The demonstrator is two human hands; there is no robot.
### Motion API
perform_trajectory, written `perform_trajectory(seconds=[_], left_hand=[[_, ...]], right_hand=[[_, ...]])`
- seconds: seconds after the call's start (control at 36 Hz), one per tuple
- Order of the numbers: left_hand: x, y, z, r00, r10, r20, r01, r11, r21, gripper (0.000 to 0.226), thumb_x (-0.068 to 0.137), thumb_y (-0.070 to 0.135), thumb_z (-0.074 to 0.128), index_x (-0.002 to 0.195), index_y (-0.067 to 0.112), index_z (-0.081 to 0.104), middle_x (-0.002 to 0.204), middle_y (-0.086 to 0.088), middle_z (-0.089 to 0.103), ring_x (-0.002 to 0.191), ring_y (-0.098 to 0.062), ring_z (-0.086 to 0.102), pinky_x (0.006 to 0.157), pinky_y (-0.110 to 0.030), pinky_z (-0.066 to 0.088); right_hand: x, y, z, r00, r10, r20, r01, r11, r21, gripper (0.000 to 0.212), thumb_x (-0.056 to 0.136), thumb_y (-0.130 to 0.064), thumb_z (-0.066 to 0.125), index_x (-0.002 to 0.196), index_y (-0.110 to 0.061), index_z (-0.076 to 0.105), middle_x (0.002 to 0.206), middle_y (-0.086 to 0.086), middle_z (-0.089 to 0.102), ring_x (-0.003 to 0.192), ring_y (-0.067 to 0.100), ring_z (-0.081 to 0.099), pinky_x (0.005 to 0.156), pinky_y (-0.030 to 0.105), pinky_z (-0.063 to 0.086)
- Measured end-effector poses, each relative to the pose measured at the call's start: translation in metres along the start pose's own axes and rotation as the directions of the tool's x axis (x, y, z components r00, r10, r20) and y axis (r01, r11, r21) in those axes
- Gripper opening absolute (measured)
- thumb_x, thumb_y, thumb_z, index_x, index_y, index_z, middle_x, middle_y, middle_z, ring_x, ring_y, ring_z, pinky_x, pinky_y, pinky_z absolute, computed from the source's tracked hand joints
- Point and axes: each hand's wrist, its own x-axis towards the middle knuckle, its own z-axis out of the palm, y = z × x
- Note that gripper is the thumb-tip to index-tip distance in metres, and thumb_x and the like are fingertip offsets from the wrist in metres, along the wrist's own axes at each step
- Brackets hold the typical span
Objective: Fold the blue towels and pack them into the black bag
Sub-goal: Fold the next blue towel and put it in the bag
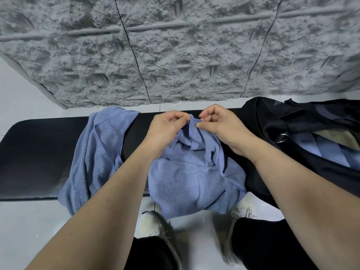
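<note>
Crumpled blue towel (194,178) lies mid-bench, draped over the front edge; its far hem is pinched by left hand (165,129) and right hand (216,123). Second towel (93,152) hangs leftward; black bag (292,121) at right end. Risk: hanging weight could drag the towel off the bench (39,152) if the pinch loosens.

Indoor setting resembling a gym or changing area, though its exact kind cannot be told. A long black padded bench (39,152) stands on a floor of pale glossy tiles (23,94) before a wall of grey rough-textured panels (175,55) split by thin dark seams. Blue towels (93,152) lie draped over the bench, and an open black bag (303,129) rests at its right end. The person stands in light-coloured sports shoes (153,225) and black trousers (268,248).
</note>
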Motion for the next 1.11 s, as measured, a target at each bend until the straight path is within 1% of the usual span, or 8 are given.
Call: perform_trajectory(seconds=[0.17,0.28,0.39,0.72,0.83,0.94,1.06,1.11], left_hand=[[-0.004,0.000,0.001,0.994,-0.012,0.106,0.016,0.999,-0.042,0.009,0.091,0.016,0.069,0.087,0.021,0.076,0.095,-0.008,0.076,0.084,-0.013,0.070,0.082,-0.024,0.057],[-0.006,0.001,-0.001,0.992,0.000,0.127,0.003,1.000,-0.029,0.009,0.092,0.016,0.069,0.088,0.020,0.076,0.096,-0.009,0.076,0.085,-0.013,0.070,0.080,-0.022,0.056],[-0.007,0.002,-0.004,0.992,0.008,0.122,-0.006,1.000,-0.010,0.010,0.091,0.017,0.069,0.085,0.022,0.075,0.088,-0.004,0.074,0.081,-0.012,0.067,0.078,-0.022,0.054],[-0.036,0.008,-0.055,0.991,0.060,-0.119,-0.050,0.995,0.087,0.029,0.097,0.013,0.050,0.081,0.026,0.071,0.051,0.019,0.047,0.056,-0.002,0.038,0.056,-0.015,0.032],[-0.059,0.014,-0.077,0.985,0.074,-0.158,-0.061,0.995,0.085,0.017,0.097,0.023,0.059,0.087,0.029,0.071,0.083,0.016,0.065,0.083,-0.003,0.055,0.075,-0.014,0.043],[-0.085,0.012,-0.104,0.995,0.070,-0.070,-0.052,0.973,0.227,0.012,0.088,0.040,0.071,0.097,0.032,0.068,0.085,0.004,0.058,0.080,-0.007,0.052,0.079,-0.020,0.041],[-0.112,0.022,-0.124,0.997,0.068,0.022,-0.071,0.931,0.357,0.012,0.097,0.028,0.060,0.102,0.036,0.066,0.093,0.006,0.061,0.077,0.007,0.056,0.077,-0.009,0.040],[-0.124,0.029,-0.129,0.996,0.047,0.079,-0.074,0.916,0.395,0.016,0.098,0.026,0.058,0.103,0.039,0.066,0.106,0.008,0.066,0.092,0.005,0.058,0.085,-0.014,0.040]], right_hand=[[0.004,0.005,-0.002,0.993,0.107,0.044,-0.110,0.991,0.074,0.047,0.087,-0.009,0.073,0.130,-0.020,0.058,0.079,-0.003,0.070,0.082,0.012,0.069,0.085,0.025,0.055],[0.000,0.005,0.000,0.983,0.130,0.132,-0.145,0.984,0.108,0.021,0.091,-0.008,0.068,0.111,-0.013,0.071,0.101,0.005,0.076,0.097,0.014,0.070,0.092,0.025,0.054],[-0.002,0.004,-0.002,0.989,0.118,0.089,-0.124,0.990,0.074,0.006,0.089,-0.012,0.071,0.095,-0.013,0.071,0.093,0.002,0.074,0.088,0.012,0.068,0.088,0.026,0.054],[-0.034,-0.009,-0.011,0.987,0.070,-0.146,-0.039,0.978,0.203,0.017,0.098,-0.019,0.059,0.081,-0.020,0.057,0.078,-0.003,0.063,0.073,0.012,0.058,0.071,0.024,0.047],[-0.055,-0.012,-0.015,0.963,0.054,-0.265,0.009,0.973,0.231,0.020,0.095,-0.021,0.062,0.075,-0.025,0.057,0.076,-0.001,0.057,0.076,0.015,0.049,0.074,0.030,0.039],[-0.077,-0.024,-0.019,0.954,0.049,-0.295,0.020,0.973,0.228,0.022,0.094,-0.024,0.062,0.073,-0.027,0.056,0.075,-0.003,0.057,0.068,0.012,0.049,0.060,0.029,0.037],[-0.100,-0.034,-0.017,0.961,0.021,-0.277,0.031,0.983,0.184,0.020,0.098,-0.021,0.059,0.079,-0.024,0.056,0.075,-0.004,0.058,0.068,0.010,0.050,0.061,0.028,0.041],[-0.111,-0.037,-0.016,0.963,0.012,-0.268,0.030,0.987,0.155,0.019,0.099,-0.023,0.057,0.081,-0.025,0.056,0.076,-0.003,0.058,0.071,0.012,0.051,0.065,0.031,0.043]])
